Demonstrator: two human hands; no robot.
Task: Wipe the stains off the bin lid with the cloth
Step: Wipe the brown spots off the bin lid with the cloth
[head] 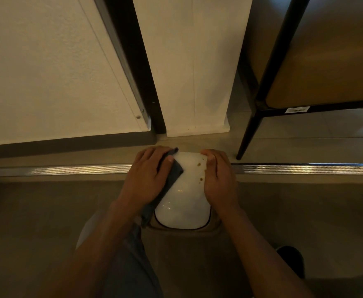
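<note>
From your head camera, the white lid (184, 190) sits on the bin (182, 237) on the floor between your 2 forearms. Your left hand (146, 177) lies palm down on the lid's left edge, fingers together, pressing the dark cloth (172, 175) flat beneath it. Your right hand (218, 179) clasps the lid's right edge, fingers curled over the far corner. Brown stains (199, 164) dot the lid just beside that hand.
</note>
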